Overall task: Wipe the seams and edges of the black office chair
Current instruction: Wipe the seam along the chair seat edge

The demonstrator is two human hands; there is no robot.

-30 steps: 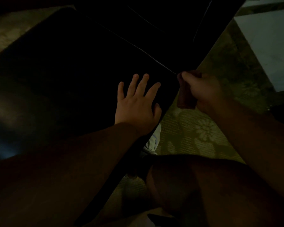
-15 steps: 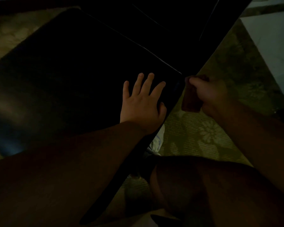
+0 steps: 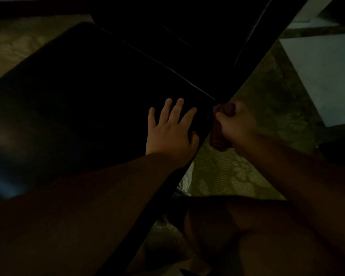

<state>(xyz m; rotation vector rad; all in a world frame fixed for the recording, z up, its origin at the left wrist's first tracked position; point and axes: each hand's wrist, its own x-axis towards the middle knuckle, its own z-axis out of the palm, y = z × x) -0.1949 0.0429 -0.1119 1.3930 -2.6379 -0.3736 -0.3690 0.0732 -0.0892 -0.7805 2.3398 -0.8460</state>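
Note:
The black office chair's seat [image 3: 84, 100] fills the left and middle of the dim view, and its backrest [image 3: 197, 36] rises at the top. My left hand [image 3: 170, 132] lies flat on the seat near its right corner, fingers spread. My right hand [image 3: 237, 124] grips a dark reddish-brown cloth [image 3: 217, 139] and holds it against the seat's right edge, just below the corner where seat and backrest meet. A thin pale seam line [image 3: 167, 66] runs along the seat's back edge.
A patterned greenish carpet [image 3: 227, 176] lies under the chair. A pale block-shaped piece of furniture [image 3: 323, 76] stands at the right. My bare knee [image 3: 247, 236] is low at the right, with something white [image 3: 185, 176] beside the seat edge.
My right hand with the cloth has slid a little down from the seat's corner along its right edge. My left hand stays flat on the seat.

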